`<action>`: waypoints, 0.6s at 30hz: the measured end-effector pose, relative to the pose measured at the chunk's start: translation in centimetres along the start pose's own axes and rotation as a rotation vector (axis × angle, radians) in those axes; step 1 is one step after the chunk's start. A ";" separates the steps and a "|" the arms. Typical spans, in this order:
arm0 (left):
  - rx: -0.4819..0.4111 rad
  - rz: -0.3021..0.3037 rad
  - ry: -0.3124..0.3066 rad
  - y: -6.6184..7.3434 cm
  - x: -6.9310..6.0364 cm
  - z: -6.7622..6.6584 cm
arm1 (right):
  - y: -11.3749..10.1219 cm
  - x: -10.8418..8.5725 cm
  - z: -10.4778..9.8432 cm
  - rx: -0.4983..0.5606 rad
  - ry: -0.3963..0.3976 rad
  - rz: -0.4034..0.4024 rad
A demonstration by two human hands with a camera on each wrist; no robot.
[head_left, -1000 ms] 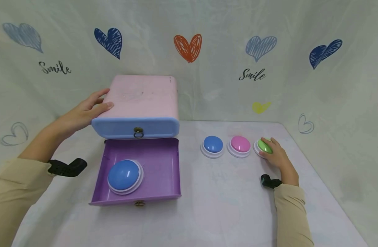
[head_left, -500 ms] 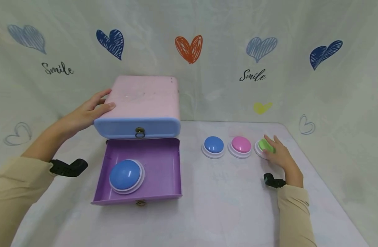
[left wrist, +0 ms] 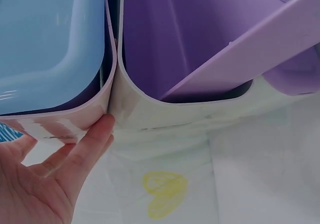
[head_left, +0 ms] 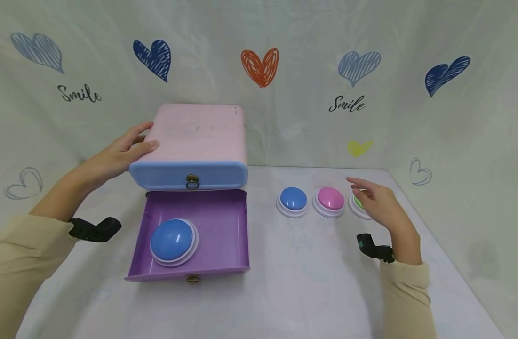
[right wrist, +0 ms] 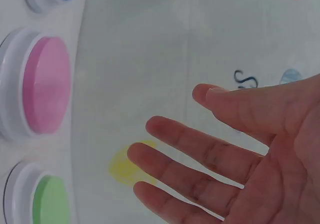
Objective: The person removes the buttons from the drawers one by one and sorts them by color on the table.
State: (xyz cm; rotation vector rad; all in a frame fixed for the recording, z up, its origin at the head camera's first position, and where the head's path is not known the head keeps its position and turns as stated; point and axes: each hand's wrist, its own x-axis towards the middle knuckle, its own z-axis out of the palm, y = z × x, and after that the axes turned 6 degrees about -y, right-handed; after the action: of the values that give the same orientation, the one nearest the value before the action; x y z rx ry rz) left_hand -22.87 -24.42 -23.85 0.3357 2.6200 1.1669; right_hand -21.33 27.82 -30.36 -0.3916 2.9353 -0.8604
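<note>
On the left stands a stacked drawer box with a pink top (head_left: 199,132), a blue upper drawer front (head_left: 163,176) and a purple lower drawer (head_left: 222,235) pulled out. A large blue push button (head_left: 171,239) on a white base lies inside the purple drawer. My left hand (head_left: 110,157) rests on the box's left side, fingers fairly straight and thumb on the top edge. To the right, a blue button (head_left: 293,197), a pink button (head_left: 330,197) and a green button (right wrist: 52,201) stand in a row. My right hand (head_left: 381,202) hovers over the green one, holding nothing, partly covering it in the head view.
The white table (head_left: 301,282) meets a curtain (head_left: 301,70) printed with hearts and "Smile" behind the box and on both sides. A brass ring pull (head_left: 192,181) hangs on the blue drawer front. Black straps with camera mounts sit on both wrists.
My right hand has lifted off the green button and its fingers have extended above it. My left hand stays on the box, and the drawers and buttons stay in place.
</note>
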 end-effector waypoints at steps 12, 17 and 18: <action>-0.003 -0.001 -0.013 0.1 0.3 0.1 | -7.1 -1.5 1.8 0.027 0.055 -0.335; -0.001 0.000 -0.007 0.0 0.3 0.1 | -9.4 -1.9 3.1 0.045 0.053 -0.471; 0.001 0.000 -0.006 0.0 0.3 0.0 | -9.8 -2.0 3.3 0.056 0.046 -0.494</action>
State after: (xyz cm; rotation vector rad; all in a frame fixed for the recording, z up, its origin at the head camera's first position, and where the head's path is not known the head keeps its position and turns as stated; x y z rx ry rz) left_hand -23.14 -24.29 -23.91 0.3394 2.6154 1.1624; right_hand -16.74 18.69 -27.90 -1.1376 2.8850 -1.0007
